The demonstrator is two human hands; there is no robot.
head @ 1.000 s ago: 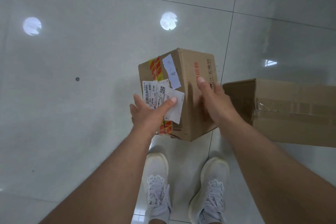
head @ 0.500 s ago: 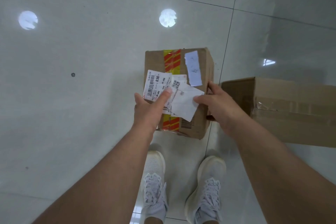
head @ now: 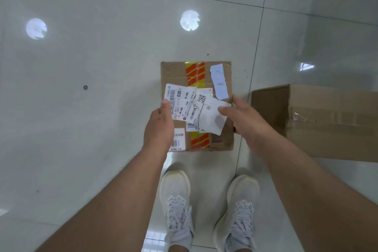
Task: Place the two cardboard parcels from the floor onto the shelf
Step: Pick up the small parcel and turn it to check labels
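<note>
Both hands held the small brown cardboard parcel with red-and-yellow tape and white labels point(head: 197, 106): our left hand point(head: 158, 127) clasped its left edge, thumb on the labels, and our right hand point(head: 243, 120) clasped its right edge, fingers hidden behind. We judged it was lifted above the pale glossy tiled floor point(head: 92, 129), over our white shoes point(head: 177, 206). The larger plain brown cardboard parcel point(head: 327, 122) lay on the floor just to the right. No shelf was in view, so neither parcel was placed yet; both trips remained
</note>
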